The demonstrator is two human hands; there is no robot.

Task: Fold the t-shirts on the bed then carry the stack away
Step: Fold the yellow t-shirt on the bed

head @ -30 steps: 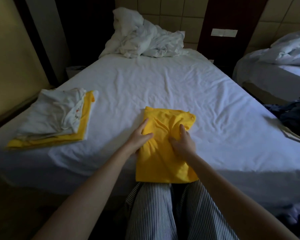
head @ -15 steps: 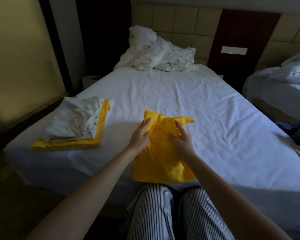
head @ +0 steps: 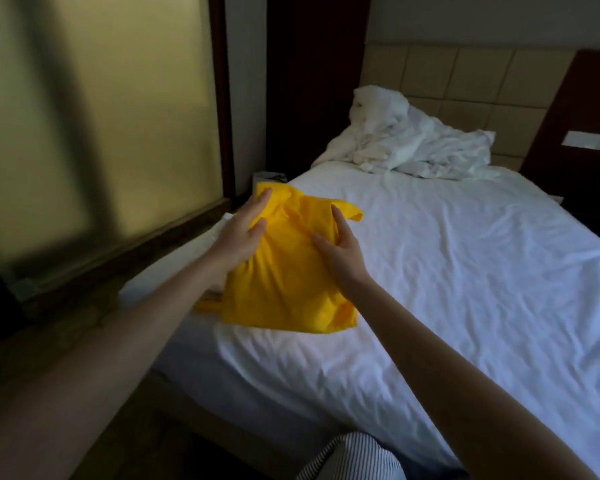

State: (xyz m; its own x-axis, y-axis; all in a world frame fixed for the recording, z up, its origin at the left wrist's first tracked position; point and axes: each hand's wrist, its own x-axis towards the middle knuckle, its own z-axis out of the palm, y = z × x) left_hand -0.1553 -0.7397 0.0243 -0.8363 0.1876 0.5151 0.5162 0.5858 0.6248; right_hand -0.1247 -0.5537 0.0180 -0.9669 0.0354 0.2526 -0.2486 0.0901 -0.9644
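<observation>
Left of centre, the left hand and right hand each clamp a side of the folded yellow t-shirt — kept flat, likely to save the fold — above the half-hidden stack at the bed's left edge.

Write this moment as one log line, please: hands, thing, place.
left hand: holds folded yellow t-shirt | right hand: holds it too | place: over bed, left side

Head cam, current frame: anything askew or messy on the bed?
Yes. The folded yellow cotton t-shirt, gripped by the left hand and right hand, has a loose flap poking out at its far right corner, so the fold is uneven. A crumpled white duvet lies heaped at the padded headboard.
</observation>
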